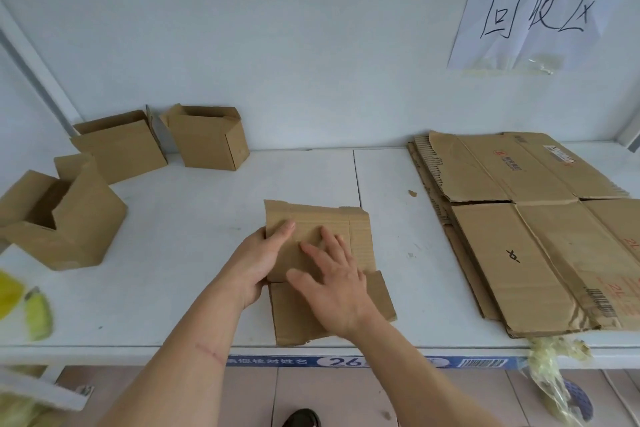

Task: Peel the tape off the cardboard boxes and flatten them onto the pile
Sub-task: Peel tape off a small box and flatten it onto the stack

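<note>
Both hands are on the flattened box (360, 239) at the shelf's (194, 274) front edge: left hand (258, 262) grips its left side, right hand (334, 282) presses flat on top, fingers spread. Off to the right lies the pile (540, 229), well apart. Three open boxes (207, 142) stand far left of the hands, a cardboard scrap (412, 193) between hands and pile.

The single head-worn camera is looking forward and down from close above the white shelf (173, 253), facing the back wall (311, 28), with floor showing below.
</note>
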Tool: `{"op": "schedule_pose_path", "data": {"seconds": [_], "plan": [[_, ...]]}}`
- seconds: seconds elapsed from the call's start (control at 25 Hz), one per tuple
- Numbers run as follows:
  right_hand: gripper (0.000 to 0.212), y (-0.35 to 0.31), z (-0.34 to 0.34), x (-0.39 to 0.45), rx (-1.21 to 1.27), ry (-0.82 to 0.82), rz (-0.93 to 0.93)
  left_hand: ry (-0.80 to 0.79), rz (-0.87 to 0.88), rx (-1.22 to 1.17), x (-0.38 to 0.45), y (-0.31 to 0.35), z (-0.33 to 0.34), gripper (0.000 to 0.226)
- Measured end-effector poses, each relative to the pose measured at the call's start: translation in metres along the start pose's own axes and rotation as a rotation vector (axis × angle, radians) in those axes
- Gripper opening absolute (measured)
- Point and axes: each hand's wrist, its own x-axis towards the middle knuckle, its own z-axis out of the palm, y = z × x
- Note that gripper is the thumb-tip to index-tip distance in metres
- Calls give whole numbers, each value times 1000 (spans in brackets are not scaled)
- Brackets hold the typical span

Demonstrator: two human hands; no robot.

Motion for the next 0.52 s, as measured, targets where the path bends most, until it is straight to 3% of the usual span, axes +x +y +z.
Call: {"op": "schedule_pose_path", "data": {"seconds": [0.12,0.16,0.28,0.4,0.52], "plan": [[61,14,-23,14,121,332,196,-81,-2,-84,3,-9,-14,30],[61,19,-36,19,203,378,300,-101,-10,-91,3,-12,-18,28],[62,24,-60,28,399,302,449,-171,-23,-54,5,-16,-18,31],[74,24,-64,38,256,244,491,-200,-22,-33,8,-17,-14,37],[57,27,-68,46,240,224,504,-207,-38,-49,7,-10,-10,34]]}}
